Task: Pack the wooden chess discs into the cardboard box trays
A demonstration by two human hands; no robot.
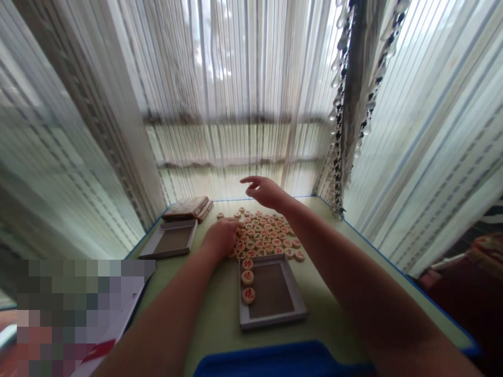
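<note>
A heap of round wooden chess pieces (pixel 267 235) with red and dark characters lies on the green table (pixel 220 314). My left hand (pixel 221 236) rests on the heap's left edge with fingers curled down over pieces. My right hand (pixel 264 191) hovers above the far side of the heap, fingers spread and holding nothing. In front of the heap sits a grey box tray (pixel 275 311) with three pieces (pixel 247 279) lined along its left inner side.
A second grey tray (pixel 170 241) lies at the left, with a brown wooden case (pixel 186 208) behind it. White striped curtains (pixel 236 104) hang close around the table. A blue edge (pixel 275 361) runs along the near side. A blurred patch covers the lower left.
</note>
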